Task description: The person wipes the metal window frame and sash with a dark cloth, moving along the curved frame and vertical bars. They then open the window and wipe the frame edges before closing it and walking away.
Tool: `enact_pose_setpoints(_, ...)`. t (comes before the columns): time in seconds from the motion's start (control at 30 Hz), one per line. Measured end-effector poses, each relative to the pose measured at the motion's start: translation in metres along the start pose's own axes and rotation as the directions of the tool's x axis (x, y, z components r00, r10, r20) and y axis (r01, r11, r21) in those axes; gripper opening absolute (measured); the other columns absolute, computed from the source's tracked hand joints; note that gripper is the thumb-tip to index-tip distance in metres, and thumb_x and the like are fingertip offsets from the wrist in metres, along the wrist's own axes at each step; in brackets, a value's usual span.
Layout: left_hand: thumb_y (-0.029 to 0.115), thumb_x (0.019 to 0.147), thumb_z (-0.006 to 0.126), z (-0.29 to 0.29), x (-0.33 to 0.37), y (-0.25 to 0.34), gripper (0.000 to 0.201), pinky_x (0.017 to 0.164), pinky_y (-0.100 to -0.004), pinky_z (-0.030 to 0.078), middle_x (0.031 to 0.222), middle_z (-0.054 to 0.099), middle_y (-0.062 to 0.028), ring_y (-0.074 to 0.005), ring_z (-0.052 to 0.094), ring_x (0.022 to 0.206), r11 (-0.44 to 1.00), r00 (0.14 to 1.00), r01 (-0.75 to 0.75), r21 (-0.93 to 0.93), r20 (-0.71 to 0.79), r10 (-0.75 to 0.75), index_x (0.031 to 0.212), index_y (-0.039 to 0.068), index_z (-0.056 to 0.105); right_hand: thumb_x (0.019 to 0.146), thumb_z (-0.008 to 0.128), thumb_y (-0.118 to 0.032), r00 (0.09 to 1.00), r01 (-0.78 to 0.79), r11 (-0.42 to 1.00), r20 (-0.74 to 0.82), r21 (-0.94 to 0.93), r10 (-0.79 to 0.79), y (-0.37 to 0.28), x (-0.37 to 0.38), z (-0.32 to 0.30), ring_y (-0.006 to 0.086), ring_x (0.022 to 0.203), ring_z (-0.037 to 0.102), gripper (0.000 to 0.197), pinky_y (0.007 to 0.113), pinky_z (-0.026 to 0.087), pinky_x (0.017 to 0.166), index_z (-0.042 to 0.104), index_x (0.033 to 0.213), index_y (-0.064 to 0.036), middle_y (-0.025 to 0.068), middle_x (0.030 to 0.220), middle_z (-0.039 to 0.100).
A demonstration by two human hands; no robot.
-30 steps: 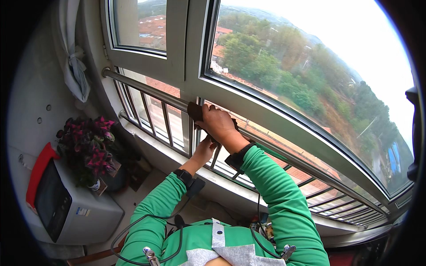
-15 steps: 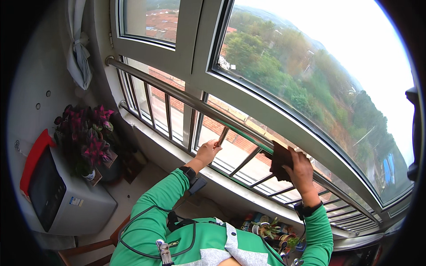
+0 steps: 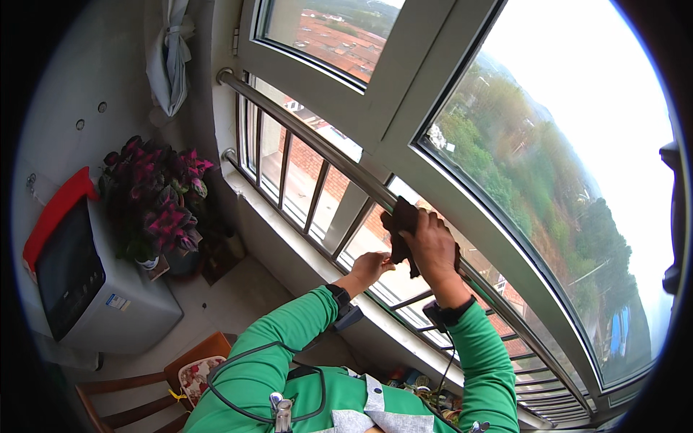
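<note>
A dark brown cloth (image 3: 403,224) is bunched under my right hand (image 3: 434,252), which presses it against the round metal top rail (image 3: 325,150) of the window railing. The cloth hangs down past the rail on its left side. Just lower and to the left, my left hand (image 3: 370,270) is closed, its fingertips pinched at a thin upright bar of the railing. Most of that bar is hidden behind the cloth and my right hand. Other upright bars (image 3: 317,196) run along to the left, under the same rail.
Behind the railing stands a large framed window (image 3: 534,144). At left are a grey washing machine (image 3: 130,303) with a red cover (image 3: 54,216) and a purple-leaved potted plant (image 3: 166,209). A wooden chair (image 3: 130,415) stands at lower left; potted plants sit below the sill.
The view has swung to the right, so the room sits further right in the picture. My right hand with the cloth has slid left along the rail, close to my left hand.
</note>
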State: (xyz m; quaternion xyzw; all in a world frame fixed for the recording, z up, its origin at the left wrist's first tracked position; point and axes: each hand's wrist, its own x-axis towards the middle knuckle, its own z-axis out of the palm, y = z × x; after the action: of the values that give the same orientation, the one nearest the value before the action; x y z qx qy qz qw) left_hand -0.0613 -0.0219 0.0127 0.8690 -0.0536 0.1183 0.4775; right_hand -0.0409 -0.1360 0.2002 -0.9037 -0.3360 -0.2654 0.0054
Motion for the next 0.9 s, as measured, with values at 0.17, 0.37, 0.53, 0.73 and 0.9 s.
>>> enact_pose_setpoints(0.17, 0.033, 0.096, 0.068, -0.019, -0.017, -0.020, 0.031, 0.082, -0.0442, 0.055, 0.105, 0.070, -0.0159, -0.0374, 0.068, 0.098, 0.992, 0.983, -0.123, -0.039, -0.142, 0.116, 0.107, 0.004, 0.070, 0.085, 0.078, -0.039, 0.999, 0.042, 0.999, 0.007, 0.024, -0.042, -0.073, 0.093, 0.034, 0.0343, 0.091, 0.068, 0.054, 0.042, 0.058, 0.073, 0.055, 0.114, 0.0005, 0.0191, 0.104, 0.063)
enact_pose_setpoints(0.37, 0.024, 0.099, 0.064, -0.114, -0.014, -0.078, 0.023, 0.081, -0.0447, 0.054, 0.110, 0.062, -0.0150, -0.0362, 0.065, 0.095, 0.956, 0.830, 0.274, -0.100, -0.478, -0.288, 0.112, 0.006, 0.061, 0.087, 0.076, -0.041, 0.999, 0.033, 0.998, 0.038, 0.044, -0.034, -0.111, 0.137, 0.050, 0.0370, 0.098, 0.068, 0.052, 0.042, 0.058, 0.077, 0.057, 0.111, 0.0015, 0.0229, 0.110, 0.062)
enact_pose_setpoints(0.53, 0.022, 0.098, 0.066, -0.175, 0.034, -0.104, 0.044, 0.098, -0.0438, 0.048, 0.126, 0.054, -0.0196, -0.0401, 0.055, 0.117, 0.998, 0.847, 0.043, 0.036, -0.531, -0.017, 0.134, 0.002, 0.052, 0.085, 0.078, -0.036, 0.996, 0.089, 0.982, 0.010, 0.166, -0.092, -0.091, 0.121, 0.044, 0.0359, 0.097, 0.067, 0.062, 0.042, 0.058, 0.078, 0.053, 0.130, -0.0024, 0.0202, 0.112, 0.062)
enact_pose_setpoints(0.73, 0.025, 0.095, 0.070, -0.197, 0.057, -0.113, 0.023, 0.078, -0.0458, 0.053, 0.097, 0.071, -0.0151, -0.0369, 0.067, 0.091, 0.997, 0.958, 0.050, -0.050, -0.281, -0.062, 0.109, 0.006, 0.069, 0.078, 0.081, -0.025, 0.995, 0.083, 0.996, 0.060, 0.019, -0.084, -0.017, 0.019, -0.012, 0.0334, 0.100, 0.064, 0.078, 0.041, 0.055, 0.084, 0.047, 0.146, -0.0090, 0.0148, 0.113, 0.061)
enact_pose_setpoints(0.9, 0.025, 0.095, 0.071, -0.201, 0.056, -0.111, 0.023, 0.075, -0.0422, 0.053, 0.094, 0.070, -0.0138, -0.0347, 0.067, 0.086, 0.995, 0.953, -0.024, -0.093, -0.302, -0.005, 0.101, 0.004, 0.069, 0.072, 0.084, -0.015, 0.999, 0.003, 0.994, 0.034, -0.105, 0.001, -0.008, -0.013, -0.022, 0.0339, 0.102, 0.063, 0.086, 0.043, 0.054, 0.087, 0.045, 0.148, -0.0104, 0.0138, 0.118, 0.060)
